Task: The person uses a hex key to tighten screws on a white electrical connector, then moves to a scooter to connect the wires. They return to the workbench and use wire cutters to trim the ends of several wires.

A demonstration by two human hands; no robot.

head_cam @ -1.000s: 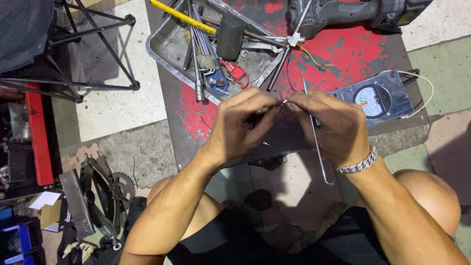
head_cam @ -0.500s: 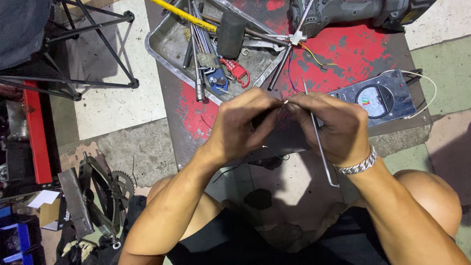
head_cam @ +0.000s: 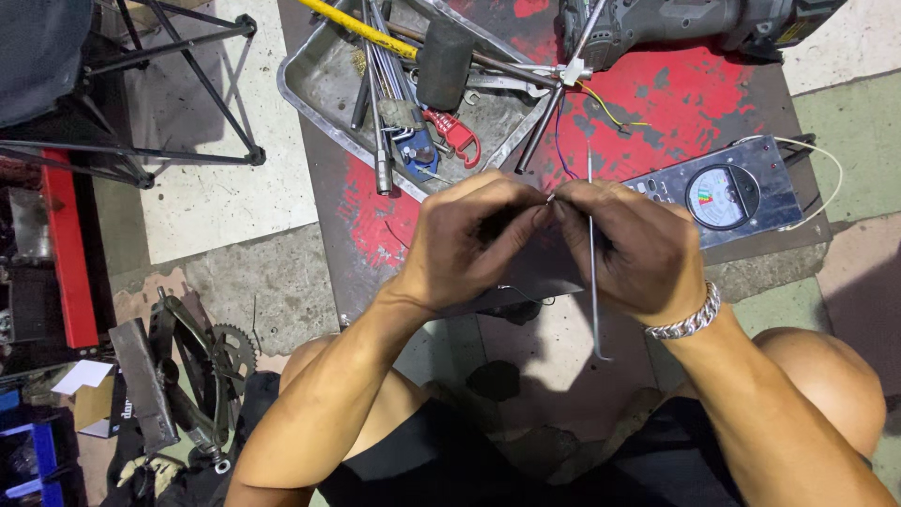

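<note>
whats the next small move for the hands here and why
Probably keep both fingertip pinches closed and finish working the tiny metal piece at the rod's top. The left hand and right hand meet right there, the thin metal rod hangs free below the right hand, and the tool tray lies beyond.

A worn red-painted metal work surface [head_cam: 713, 84] lies on cracked concrete floor [head_cam: 216, 202] beside black folding legs [head_cam: 188, 84].

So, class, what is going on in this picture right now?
A person crouches over a red-painted metal plate. The left hand and right hand meet, pinching a small metal part between their fingertips. The right hand also holds a thin hooked metal rod. A grey dial meter and a metal tool tray lie beyond.
</note>
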